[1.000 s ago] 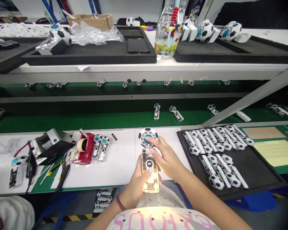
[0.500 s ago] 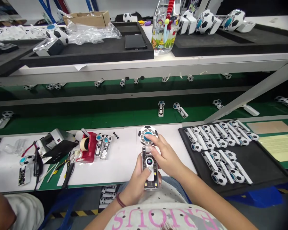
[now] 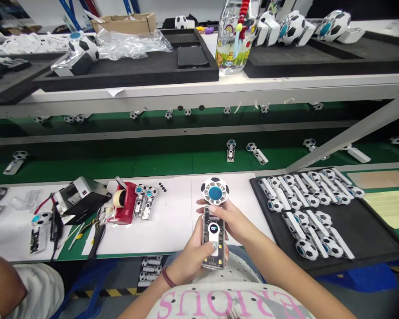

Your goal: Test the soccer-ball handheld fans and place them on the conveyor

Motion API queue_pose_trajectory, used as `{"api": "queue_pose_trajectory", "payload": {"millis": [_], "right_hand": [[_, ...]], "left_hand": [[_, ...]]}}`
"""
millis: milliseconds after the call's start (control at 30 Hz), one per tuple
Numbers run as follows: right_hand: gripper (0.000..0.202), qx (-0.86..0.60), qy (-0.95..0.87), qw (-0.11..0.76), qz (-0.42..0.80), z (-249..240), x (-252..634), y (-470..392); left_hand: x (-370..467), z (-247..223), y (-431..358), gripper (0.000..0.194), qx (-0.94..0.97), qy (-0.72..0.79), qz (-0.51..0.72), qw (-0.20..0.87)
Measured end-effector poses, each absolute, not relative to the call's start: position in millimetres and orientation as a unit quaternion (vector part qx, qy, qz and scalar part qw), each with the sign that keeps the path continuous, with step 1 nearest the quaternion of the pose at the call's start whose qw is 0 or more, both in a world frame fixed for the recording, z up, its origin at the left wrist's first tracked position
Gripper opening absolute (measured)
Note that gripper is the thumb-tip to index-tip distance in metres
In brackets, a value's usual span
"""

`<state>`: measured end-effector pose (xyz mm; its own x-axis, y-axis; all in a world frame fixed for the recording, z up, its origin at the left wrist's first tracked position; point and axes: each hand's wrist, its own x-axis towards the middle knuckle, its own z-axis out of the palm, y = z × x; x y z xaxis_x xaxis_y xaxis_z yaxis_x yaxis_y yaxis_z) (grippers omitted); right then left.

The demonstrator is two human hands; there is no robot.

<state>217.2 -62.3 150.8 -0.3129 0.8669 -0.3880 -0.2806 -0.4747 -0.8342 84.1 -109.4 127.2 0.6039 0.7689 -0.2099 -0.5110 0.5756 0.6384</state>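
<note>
A handheld fan with a soccer-ball head [image 3: 215,191] and a clear body showing its circuit board [image 3: 214,243] is held upright in front of the shirt. The small round display on it is lit and reads 100. My left hand [image 3: 194,253] wraps round the lower body, its thumb on the white strip below the display. My right hand [image 3: 234,221] grips the neck just under the head, with the thumb across the front and fingertips showing behind. Two similar fans [image 3: 147,203] lie on the white sheet, left of my hands.
A black tray [image 3: 369,243] of several fans lies right. A red tape dispenser [image 3: 126,203], black device [image 3: 83,199] and tools [image 3: 98,237] are left. Behind is a green belt [image 3: 159,159] with fans, under a shelf [image 3: 173,91]. Another person's arm [image 3: 3,283] shows bottom left.
My right hand has moved down from the front of the fan head to the neck, uncovering the blue centre. The view has shifted slightly, so the surroundings sit a little differently.
</note>
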Motion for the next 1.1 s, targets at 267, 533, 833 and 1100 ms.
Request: {"api": "queue_pose_trajectory", "payload": {"millis": [267, 533, 833, 1100], "right_hand": [[0.03, -0.354, -0.237, 0.365, 0.828, 143, 220, -63], [0.02, -0.292, -0.23, 0.386, 0.844, 143, 218, -64], [0.024, -0.257, -0.192, 0.404, 0.857, 144, 213, -63], [0.024, -0.358, -0.256, 0.4, 0.804, 158, 239, -61]], "left_hand": [[80, 117, -110, 0.077, 0.296, 0.226, 0.348, 0.86], [77, 121, -110, 0.095, 0.327, 0.231, 0.334, 0.853], [73, 131, -105, 0.102, 0.38, 0.258, 0.292, 0.839], [72, 125, -103, 0.093, 0.467, 0.252, 0.298, 0.794]]}}
